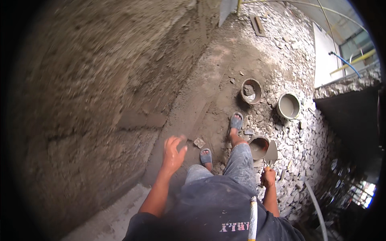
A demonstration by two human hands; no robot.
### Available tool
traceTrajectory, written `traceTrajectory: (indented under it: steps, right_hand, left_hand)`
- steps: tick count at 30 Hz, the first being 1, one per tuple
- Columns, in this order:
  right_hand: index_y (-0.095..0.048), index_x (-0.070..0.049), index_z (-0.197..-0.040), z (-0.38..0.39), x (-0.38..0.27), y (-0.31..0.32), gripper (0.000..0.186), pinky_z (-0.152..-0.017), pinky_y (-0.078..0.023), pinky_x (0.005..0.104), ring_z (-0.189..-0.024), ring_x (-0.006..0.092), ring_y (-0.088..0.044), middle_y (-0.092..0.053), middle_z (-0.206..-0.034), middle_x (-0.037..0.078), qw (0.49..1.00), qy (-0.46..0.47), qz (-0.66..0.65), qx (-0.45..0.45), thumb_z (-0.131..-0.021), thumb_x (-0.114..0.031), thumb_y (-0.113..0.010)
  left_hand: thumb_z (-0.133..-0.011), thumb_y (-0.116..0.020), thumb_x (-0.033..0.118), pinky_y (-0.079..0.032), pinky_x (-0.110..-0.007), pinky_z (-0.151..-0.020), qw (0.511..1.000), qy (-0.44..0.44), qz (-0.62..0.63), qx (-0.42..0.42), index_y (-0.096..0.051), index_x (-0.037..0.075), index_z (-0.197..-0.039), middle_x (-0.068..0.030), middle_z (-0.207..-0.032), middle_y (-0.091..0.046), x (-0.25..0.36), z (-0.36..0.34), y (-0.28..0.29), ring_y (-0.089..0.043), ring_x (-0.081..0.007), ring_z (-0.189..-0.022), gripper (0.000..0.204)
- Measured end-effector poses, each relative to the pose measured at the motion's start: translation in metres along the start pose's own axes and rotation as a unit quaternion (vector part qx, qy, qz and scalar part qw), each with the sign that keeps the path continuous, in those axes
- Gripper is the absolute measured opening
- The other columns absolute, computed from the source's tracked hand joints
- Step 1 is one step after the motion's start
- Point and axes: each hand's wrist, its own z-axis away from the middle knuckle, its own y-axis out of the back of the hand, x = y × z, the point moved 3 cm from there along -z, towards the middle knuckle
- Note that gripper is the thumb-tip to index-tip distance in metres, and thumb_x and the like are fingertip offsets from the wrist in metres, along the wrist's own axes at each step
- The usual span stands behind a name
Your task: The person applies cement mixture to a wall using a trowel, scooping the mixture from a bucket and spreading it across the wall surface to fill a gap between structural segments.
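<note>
Head-worn fisheye view, facing steeply down over the wearer's shirt, shirt close, ground farther off;

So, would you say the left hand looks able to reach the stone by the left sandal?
Probably yes, with a bend: the left hand looks empty and nothing seems to block its way to the stone, though that lies on the ground, apparently below the hand.
</note>
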Motion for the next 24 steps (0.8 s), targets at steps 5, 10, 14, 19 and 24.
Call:
traceTrajectory:
  steps: [5,10,14,19,24]
  right_hand:
    - [-0.055,-0.003,-0.087,-0.064,-0.071,-0.029,0.029,-0.037,-0.040,0.0369,-0.040,0.0181,-0.051,-0.054,-0.060,0.006,0.999,0.034,0.001,-0.022,-0.101,-0.028,-0.062]
    - [-0.056,-0.004,-0.095,-0.165,-0.145,-0.104,0.027,-0.040,-0.041,0.0324,-0.044,0.0145,-0.052,-0.054,-0.063,0.003,0.997,0.071,0.016,-0.022,-0.102,-0.029,-0.064]
    - [-0.056,-0.005,-0.094,-0.203,-0.203,-0.134,0.022,-0.042,-0.043,0.0305,-0.047,0.0135,-0.054,-0.056,-0.066,0.003,0.998,0.043,-0.040,-0.034,-0.102,-0.024,-0.064]
    - [-0.056,-0.008,-0.098,-0.214,-0.241,-0.170,0.016,-0.045,-0.045,0.0266,-0.051,0.0099,-0.055,-0.058,-0.069,0.001,0.965,0.003,-0.260,-0.038,-0.101,-0.019,-0.066]
    - [-0.053,-0.009,-0.100,-0.198,-0.239,-0.188,0.017,-0.049,-0.047,0.0267,-0.053,0.0119,-0.056,-0.056,-0.072,0.001,0.951,-0.036,-0.307,0.010,-0.102,-0.019,-0.066]
  left_hand:
    - [-0.084,-0.083,0.041,-0.042,-0.047,-0.113,0.931,0.242,-0.130,-0.241,-0.057,0.004,-0.147,-0.0284,-0.133,-0.064,-0.054,0.030,-0.065,-0.057,-0.0442,-0.129,0.078]
    - [-0.087,-0.080,0.045,-0.051,-0.042,-0.103,0.875,0.339,-0.118,-0.325,-0.060,0.000,-0.141,-0.0247,-0.123,-0.071,-0.071,-0.036,-0.119,-0.068,-0.0357,-0.116,0.074]
    - [-0.092,-0.077,0.045,-0.053,-0.039,-0.096,0.846,0.387,-0.067,-0.360,-0.063,-0.002,-0.137,-0.0185,-0.117,-0.074,-0.082,-0.091,-0.210,-0.070,-0.0270,-0.109,0.066]
    - [-0.098,-0.073,0.041,-0.054,-0.035,-0.093,0.818,0.421,0.100,-0.380,-0.058,-0.002,-0.141,-0.0121,-0.122,-0.072,-0.134,-0.160,-0.356,-0.069,-0.0192,-0.107,0.063]
    - [-0.095,-0.076,0.040,-0.051,-0.036,-0.100,0.760,0.472,0.140,-0.425,-0.062,-0.005,-0.135,-0.0165,-0.127,-0.070,-0.163,-0.239,-0.509,-0.065,-0.0220,-0.116,0.062]
